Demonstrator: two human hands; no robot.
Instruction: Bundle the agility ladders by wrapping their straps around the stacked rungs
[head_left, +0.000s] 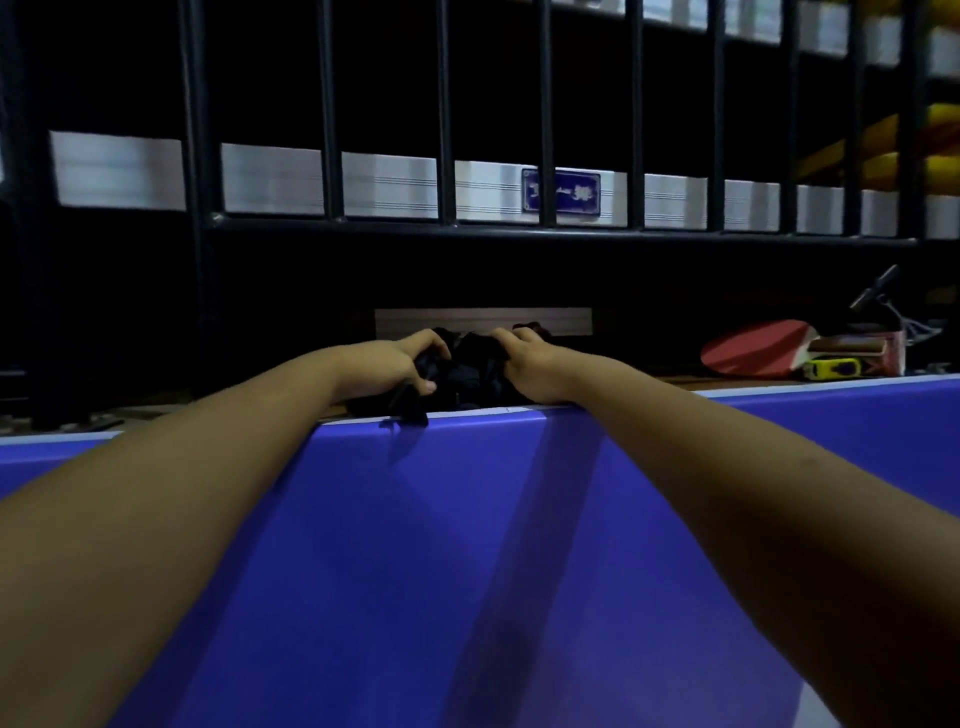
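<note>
A dark bundle of black straps (470, 371) lies at the far edge of the blue table (467, 545); its rungs cannot be made out in the dim light. Both my arms reach out across the table to it. My left hand (402, 361) grips the left side of the bundle, fingers curled over it and thumb below. On the right side, my right hand (524, 364) holds the bundle with fingers curled into the straps. A loose strap end (410, 410) hangs over the table's white edge line.
A black metal railing (545, 228) with vertical bars stands behind the table. At the far right lie a red table tennis paddle (753, 348) and a small yellow object (831, 368). Yellow shapes (935, 150) show at the upper right.
</note>
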